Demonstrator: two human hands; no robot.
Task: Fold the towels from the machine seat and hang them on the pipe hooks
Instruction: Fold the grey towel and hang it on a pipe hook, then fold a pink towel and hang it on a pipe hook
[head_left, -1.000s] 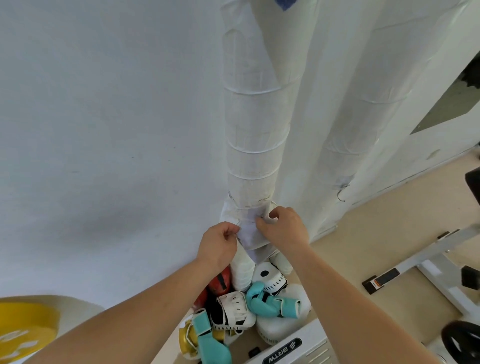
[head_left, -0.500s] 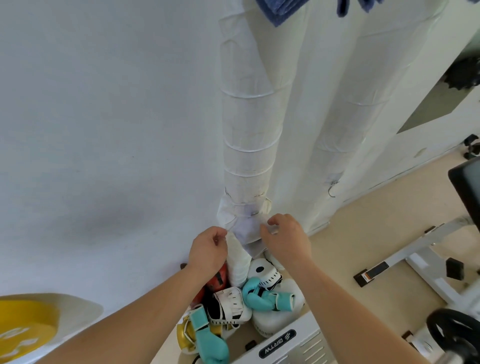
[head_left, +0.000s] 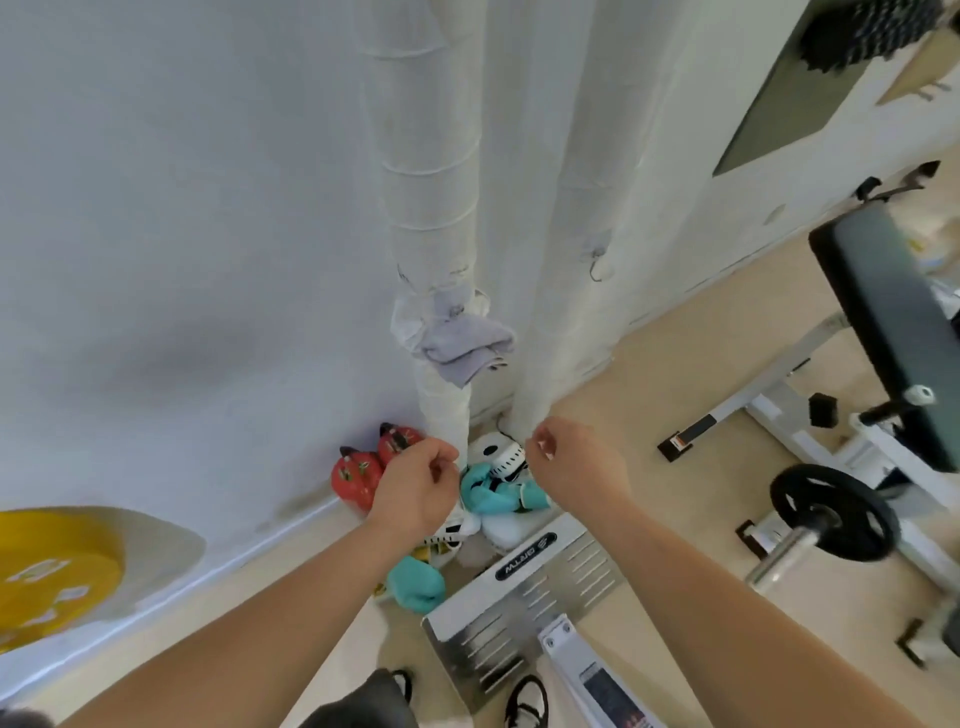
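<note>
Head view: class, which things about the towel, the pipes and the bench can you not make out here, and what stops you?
All in the head view:
1. The hook under the hung towel: covered by the towel's own folds.
2. The upper part of the pipe bearing it: cut off by the top edge, so any higher hooks are unseen.
3. The black bench pad: cut off by the right edge.
4. The dark object at top right: blurred.

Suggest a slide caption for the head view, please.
Pale towel hangs on wrapped pipe; left hand and right hand hover below.
</note>
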